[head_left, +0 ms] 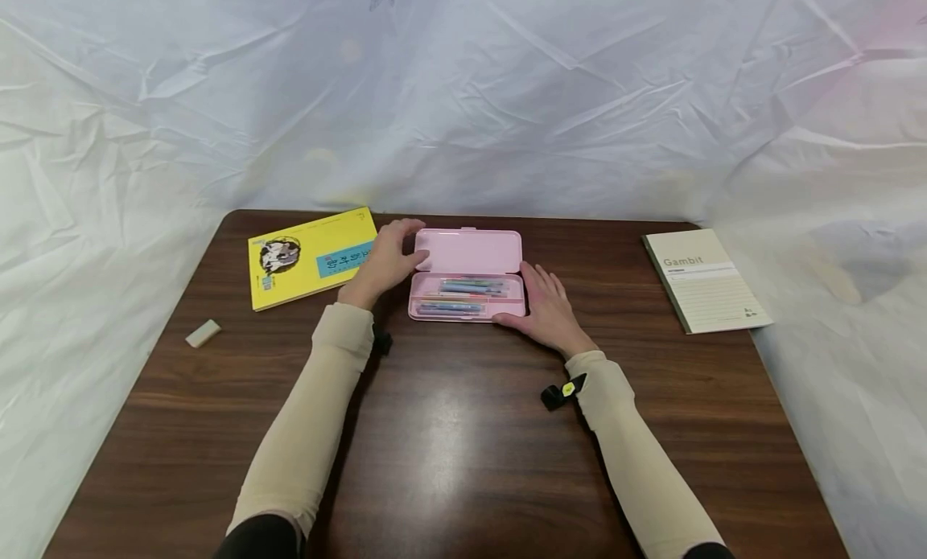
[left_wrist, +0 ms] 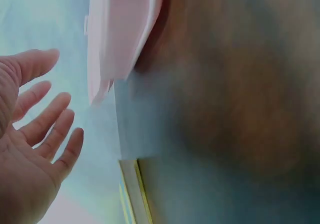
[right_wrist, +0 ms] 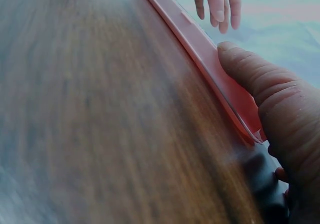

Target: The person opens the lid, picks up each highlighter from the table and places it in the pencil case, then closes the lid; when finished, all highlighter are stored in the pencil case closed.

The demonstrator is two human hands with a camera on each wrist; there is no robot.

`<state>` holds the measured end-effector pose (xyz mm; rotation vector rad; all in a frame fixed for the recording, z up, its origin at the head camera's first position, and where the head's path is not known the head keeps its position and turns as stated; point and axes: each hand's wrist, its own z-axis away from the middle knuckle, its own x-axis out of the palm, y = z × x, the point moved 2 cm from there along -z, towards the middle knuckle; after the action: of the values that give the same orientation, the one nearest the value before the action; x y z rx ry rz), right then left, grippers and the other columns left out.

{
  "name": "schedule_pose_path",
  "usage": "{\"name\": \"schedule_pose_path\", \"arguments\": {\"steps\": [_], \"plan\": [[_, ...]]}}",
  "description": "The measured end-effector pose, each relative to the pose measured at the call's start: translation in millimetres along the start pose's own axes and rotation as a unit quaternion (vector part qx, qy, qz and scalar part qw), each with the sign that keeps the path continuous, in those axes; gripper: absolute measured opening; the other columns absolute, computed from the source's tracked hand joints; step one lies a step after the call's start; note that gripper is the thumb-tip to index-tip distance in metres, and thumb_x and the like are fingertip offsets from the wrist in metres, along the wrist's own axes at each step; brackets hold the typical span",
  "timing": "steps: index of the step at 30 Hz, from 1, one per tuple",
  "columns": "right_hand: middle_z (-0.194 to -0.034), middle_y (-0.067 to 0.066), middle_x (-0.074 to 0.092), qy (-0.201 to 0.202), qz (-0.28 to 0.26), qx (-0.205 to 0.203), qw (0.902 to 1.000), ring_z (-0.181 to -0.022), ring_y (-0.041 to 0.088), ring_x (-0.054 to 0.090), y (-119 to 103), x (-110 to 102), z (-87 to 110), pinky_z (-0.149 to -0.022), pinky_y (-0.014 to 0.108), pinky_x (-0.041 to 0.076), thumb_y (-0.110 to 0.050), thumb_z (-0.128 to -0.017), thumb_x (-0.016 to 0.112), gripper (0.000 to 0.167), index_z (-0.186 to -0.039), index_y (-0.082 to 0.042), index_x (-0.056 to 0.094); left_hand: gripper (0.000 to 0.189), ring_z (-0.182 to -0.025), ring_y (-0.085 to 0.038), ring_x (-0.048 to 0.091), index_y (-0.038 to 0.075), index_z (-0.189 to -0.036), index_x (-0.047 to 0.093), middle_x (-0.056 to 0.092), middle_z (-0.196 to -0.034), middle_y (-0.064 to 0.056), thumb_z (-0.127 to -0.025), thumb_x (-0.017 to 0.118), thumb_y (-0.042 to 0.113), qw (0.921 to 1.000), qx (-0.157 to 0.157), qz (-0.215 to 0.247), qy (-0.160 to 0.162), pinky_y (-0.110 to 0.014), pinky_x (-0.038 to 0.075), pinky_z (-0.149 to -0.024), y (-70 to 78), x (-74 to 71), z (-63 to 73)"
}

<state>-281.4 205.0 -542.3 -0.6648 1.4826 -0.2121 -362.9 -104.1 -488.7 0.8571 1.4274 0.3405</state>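
Observation:
A pink pencil case (head_left: 505,308) lies on the table with its lid (head_left: 468,251) raised back, seen in the head view. Inside are several slim pens (head_left: 472,287), in two rows split by a divider. My left hand (head_left: 389,257) is at the lid's left edge; the left wrist view shows its fingers (left_wrist: 47,126) spread and bent only slightly, with no object in them. At the case's right end is my right hand (head_left: 548,308), fingers extended beside it. Its thumb (right_wrist: 250,66) reaches along the near rim of the case in the right wrist view.
A yellow book (head_left: 300,253) lies left of the case, partly behind my left hand. Nearer the left table edge is a white eraser (head_left: 203,334). A cream notebook marked Gambit (head_left: 706,281) lies at the far right. White sheeting (head_left: 463,100) hangs behind the table.

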Motion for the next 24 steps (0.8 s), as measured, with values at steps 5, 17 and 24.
{"name": "schedule_pose_path", "arguments": {"steps": [5,17,24], "plan": [[-0.171,0.019,0.028,0.002,0.002,0.0,1.0,-0.16,0.038,0.018,2.9,0.7,-0.4,-0.129,0.055,0.007,-0.063,-0.086,0.077,0.115,-0.168,-0.005,0.019,0.072,-0.149,-0.035,0.038,0.009,-0.16,0.04,0.046,-0.158,-0.017,-0.101,0.073,0.03,0.9995,-0.012,-0.008,-0.029,-0.053,0.033,-0.123,-1.1,-4.4,-13.1],[-0.17,0.02,0.03,0.01,0.006,-0.013,0.9998,-0.159,0.038,0.021,3.1,3.1,-1.2,-0.129,0.055,0.009,-0.063,-0.085,0.078,0.116,-0.167,-0.004,0.022,0.064,-0.149,-0.034,0.043,0.015,-0.164,0.033,0.049,-0.16,-0.015,-0.108,0.06,0.03,0.9975,-0.047,0.019,-0.05,-0.054,0.033,-0.122,-10.3,0.0,-23.3],[-0.168,0.021,0.033,0.021,0.008,-0.014,0.9997,-0.158,0.04,0.024,3.1,3.5,1.4,-0.128,0.057,0.011,-0.067,-0.084,0.077,0.116,-0.166,-0.004,0.024,0.057,-0.144,-0.033,0.049,0.015,-0.161,0.038,0.052,-0.157,-0.014,-0.108,0.057,0.022,0.9977,-0.04,0.038,-0.04,-0.053,0.037,-0.12,-6.7,-2.9,-22.2]]}}
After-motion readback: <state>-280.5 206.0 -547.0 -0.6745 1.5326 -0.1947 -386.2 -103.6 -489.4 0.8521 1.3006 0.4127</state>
